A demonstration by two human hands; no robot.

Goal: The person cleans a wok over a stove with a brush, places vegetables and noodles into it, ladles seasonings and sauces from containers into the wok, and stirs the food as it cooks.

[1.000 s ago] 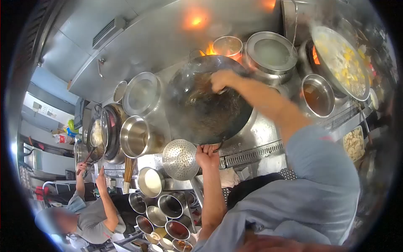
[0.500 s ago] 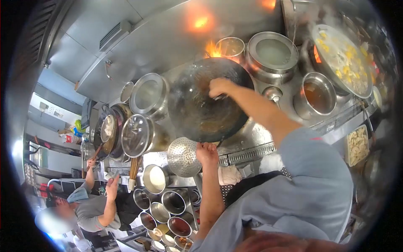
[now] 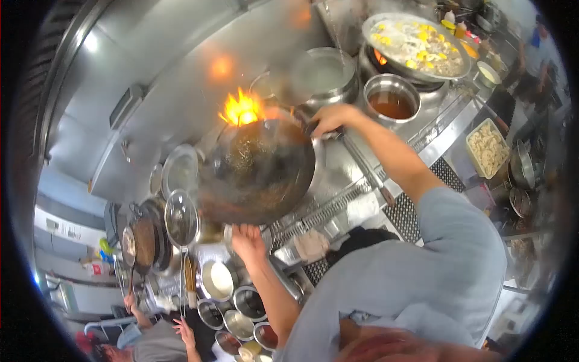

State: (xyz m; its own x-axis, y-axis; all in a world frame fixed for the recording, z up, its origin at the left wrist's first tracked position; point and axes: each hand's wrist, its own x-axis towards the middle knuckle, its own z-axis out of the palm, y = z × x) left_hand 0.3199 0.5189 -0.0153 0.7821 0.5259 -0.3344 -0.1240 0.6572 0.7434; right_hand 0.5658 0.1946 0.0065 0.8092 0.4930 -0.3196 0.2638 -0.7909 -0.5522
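Observation:
A large dark wok (image 3: 259, 181) is tilted over the burner, its inside wet and brown, with steam or smoke around it. At its near rim is my left hand (image 3: 247, 240), fingers wrapped round the wok's edge or ear. My right hand (image 3: 330, 120) is closed at the far right rim, on something dark that I cannot make out. Just below that hand, a ladle's long handle (image 3: 367, 169) slants across the stove edge. Flames (image 3: 241, 110) rise behind the wok.
A pot of brown liquid (image 3: 392, 102) and a wide pan of pale and yellow food (image 3: 419, 48) stand to the right. Metal containers (image 3: 250, 301) hold ingredients below left. A tray of pale pieces (image 3: 487, 149) is at right. A co-worker's hand (image 3: 186, 332) shows lower left.
My view has shifted. The wok has come nearer to me and tilted, and the flames behind it look larger. My right hand has moved from inside the wok to its right rim.

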